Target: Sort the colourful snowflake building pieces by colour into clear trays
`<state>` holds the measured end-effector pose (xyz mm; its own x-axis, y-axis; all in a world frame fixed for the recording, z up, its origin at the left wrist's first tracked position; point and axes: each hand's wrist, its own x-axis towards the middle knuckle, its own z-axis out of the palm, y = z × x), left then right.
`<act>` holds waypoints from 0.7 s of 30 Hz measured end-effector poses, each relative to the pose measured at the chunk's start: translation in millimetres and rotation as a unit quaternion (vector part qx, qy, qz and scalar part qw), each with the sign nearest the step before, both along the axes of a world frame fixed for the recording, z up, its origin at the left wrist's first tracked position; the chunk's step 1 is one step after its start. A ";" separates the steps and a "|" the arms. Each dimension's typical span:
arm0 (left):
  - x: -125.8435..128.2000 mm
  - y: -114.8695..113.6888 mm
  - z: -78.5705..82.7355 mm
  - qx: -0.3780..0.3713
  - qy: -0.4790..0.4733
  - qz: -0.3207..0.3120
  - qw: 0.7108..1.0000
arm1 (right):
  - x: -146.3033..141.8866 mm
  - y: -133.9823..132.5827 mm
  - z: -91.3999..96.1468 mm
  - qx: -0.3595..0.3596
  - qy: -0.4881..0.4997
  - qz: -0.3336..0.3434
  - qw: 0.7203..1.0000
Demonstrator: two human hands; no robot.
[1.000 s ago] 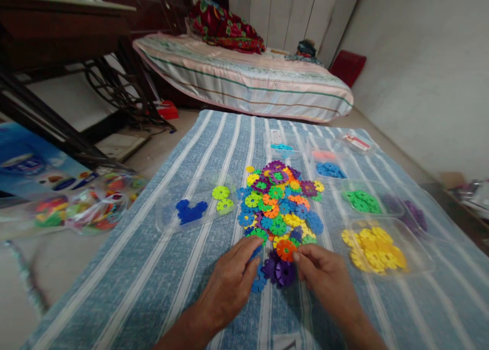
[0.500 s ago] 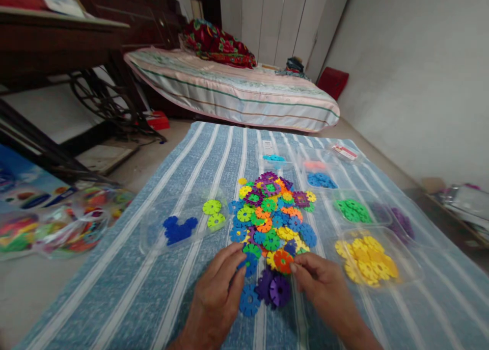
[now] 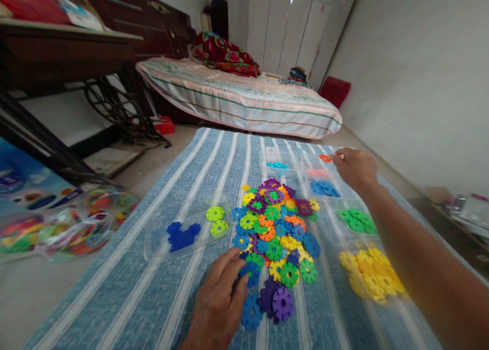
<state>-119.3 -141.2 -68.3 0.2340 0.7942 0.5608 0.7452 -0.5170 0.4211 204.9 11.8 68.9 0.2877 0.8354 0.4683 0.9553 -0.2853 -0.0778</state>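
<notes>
My right hand (image 3: 355,169) is stretched out to the far right, its fingertips pinching an orange notched plastic disc (image 3: 325,158) above a clear container with orange pieces (image 3: 317,173). My left hand (image 3: 219,296) rests at the near left edge of a mixed pile of notched discs (image 3: 280,225). Its thumb and fingers are apart, close beside a blue disc (image 3: 250,273); whether they touch it I cannot tell. Just right of that hand lie a purple disc (image 3: 282,304) and another blue disc (image 3: 251,312).
Clear containers hold blue pieces (image 3: 324,188), green pieces (image 3: 357,221), yellow pieces (image 3: 372,273) and light-blue pieces (image 3: 277,165). A tray at left holds dark-blue pieces (image 3: 182,237) and lime discs (image 3: 216,214). Beyond the striped cloth (image 3: 126,289) stands a bed (image 3: 244,103).
My right hand has moved from the pile's near side to the far right, carrying the orange disc. A green disc now shows where it was. My left hand stays by the pile.
</notes>
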 end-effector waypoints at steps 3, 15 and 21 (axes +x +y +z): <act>0.6 -1.1 0.4 -0.017 0.003 0.000 1.000 | -21.1 -19.0 -13.6 -0.002 0.022 0.060 0.998; 6.4 -5.4 7.0 -0.074 0.004 -0.026 0.997 | -109.2 -157.2 -79.5 -0.216 0.226 0.328 0.891; 8.5 -6.7 4.2 -0.086 -0.020 -0.042 0.995 | -136.3 -169.0 -85.3 -0.246 0.188 0.314 0.898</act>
